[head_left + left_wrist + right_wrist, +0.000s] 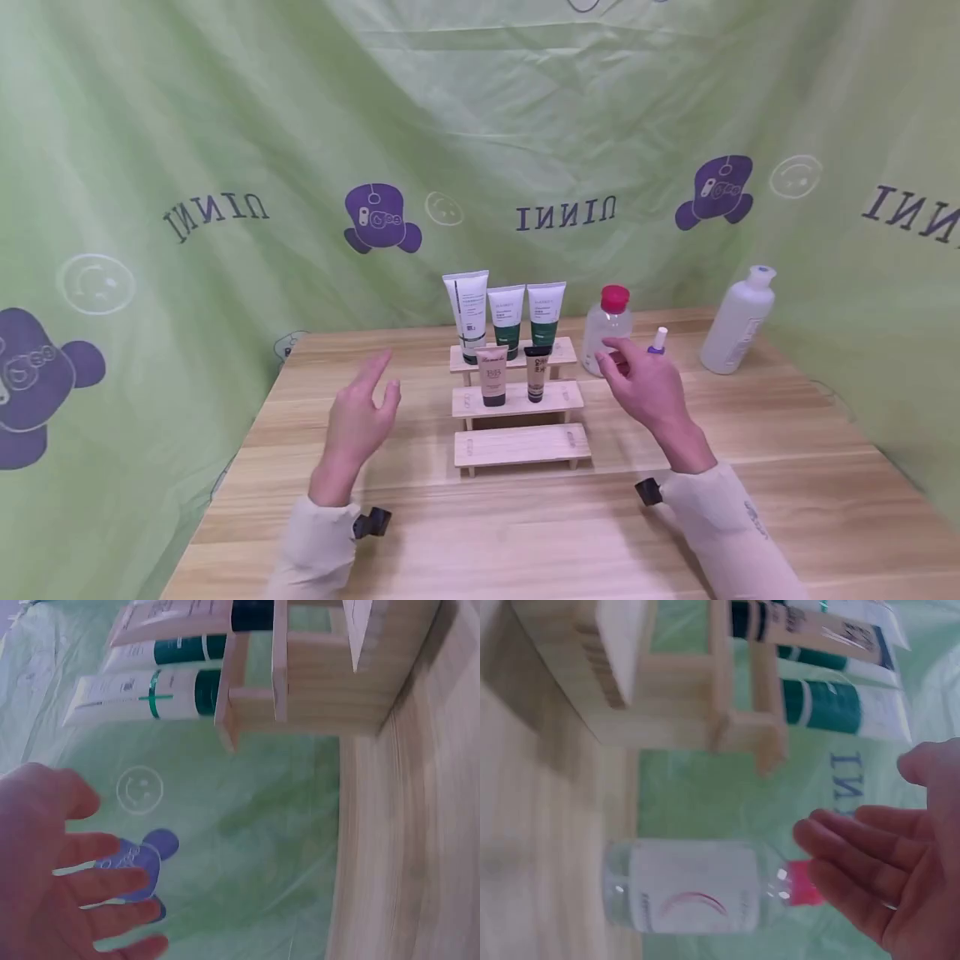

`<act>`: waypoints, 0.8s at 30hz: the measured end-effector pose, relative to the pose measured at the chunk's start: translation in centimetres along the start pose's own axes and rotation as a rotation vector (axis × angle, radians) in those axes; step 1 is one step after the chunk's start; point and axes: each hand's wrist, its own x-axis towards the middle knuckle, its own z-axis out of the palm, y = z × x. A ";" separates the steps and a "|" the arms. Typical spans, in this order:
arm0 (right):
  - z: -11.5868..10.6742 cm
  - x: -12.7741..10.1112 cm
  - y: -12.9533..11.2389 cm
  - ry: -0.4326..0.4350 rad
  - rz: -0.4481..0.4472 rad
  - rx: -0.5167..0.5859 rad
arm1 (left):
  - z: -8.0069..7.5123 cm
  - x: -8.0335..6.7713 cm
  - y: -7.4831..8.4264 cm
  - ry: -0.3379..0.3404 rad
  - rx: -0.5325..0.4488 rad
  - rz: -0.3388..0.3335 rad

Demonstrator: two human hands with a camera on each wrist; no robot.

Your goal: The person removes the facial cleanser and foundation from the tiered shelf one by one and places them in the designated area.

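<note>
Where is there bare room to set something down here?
The lowest step of the pale wooden three-step stand is bare; so is the wooden tabletop before it, between the pale sleeves. Crowded: the top step, with three white-and-green plastic tubes, and around the right hand, near a clear red-capped bottle.

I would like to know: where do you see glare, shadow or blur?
Head view: pale glare on the table, soft shadow beside the right sleeve; left wrist view: dim, the left hand soft-edged; right wrist view: also dim, the stand blurred, small glints on the bottle.
</note>
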 end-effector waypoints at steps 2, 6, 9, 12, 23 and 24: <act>0.5 -0.2 -0.1 0.007 -0.019 0.019 | 0.8 0.0 0.7 0.073 -0.087 0.056; 1.5 -0.5 -0.4 -0.029 -0.026 0.076 | 2.3 -0.1 2.2 0.112 -0.210 0.103; 2.4 -0.8 -1.0 -0.090 -0.025 0.157 | 3.5 -0.5 3.1 0.107 -0.275 0.098; 3.0 -1.0 -1.7 -0.150 -0.006 0.233 | 4.5 -1.0 4.0 0.087 -0.363 0.072; 4.4 -1.3 -2.8 -0.196 0.023 0.319 | 7.2 -2.0 4.5 0.128 -0.453 -0.211; 4.4 -1.3 -2.9 -0.198 0.022 0.321 | 7.3 -2.0 4.4 0.107 -0.472 -0.267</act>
